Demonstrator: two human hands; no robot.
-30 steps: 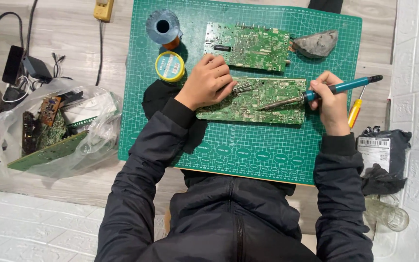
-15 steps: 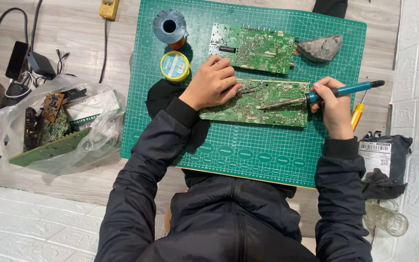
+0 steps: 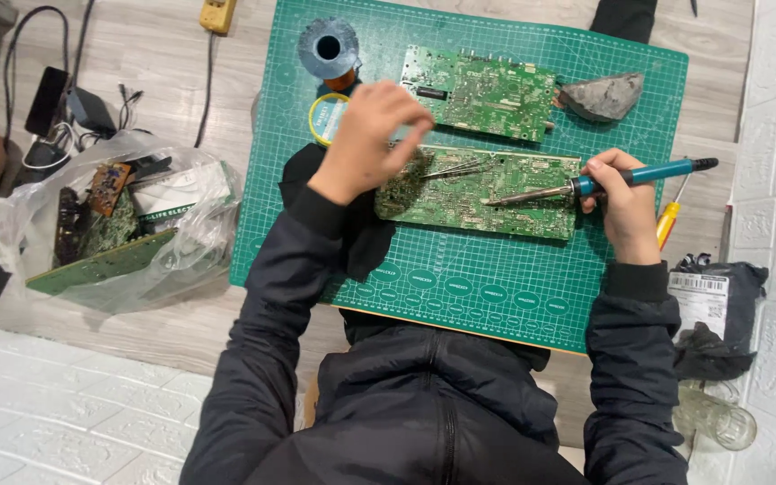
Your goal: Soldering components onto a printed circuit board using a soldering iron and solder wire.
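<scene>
While the right hand (image 3: 620,199) grips a soldering iron (image 3: 599,182), tip on the near circuit board (image 3: 478,202) at the green mat's (image 3: 496,287) centre, the left hand (image 3: 372,136) hovers at ten o'clock, fingers curled around tweezers (image 3: 456,169).

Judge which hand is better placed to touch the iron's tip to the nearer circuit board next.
Probably the right hand: it grips the soldering iron, whose tip already lies over the nearer circuit board. The left hand holds tweezers at the board's left part.
</scene>
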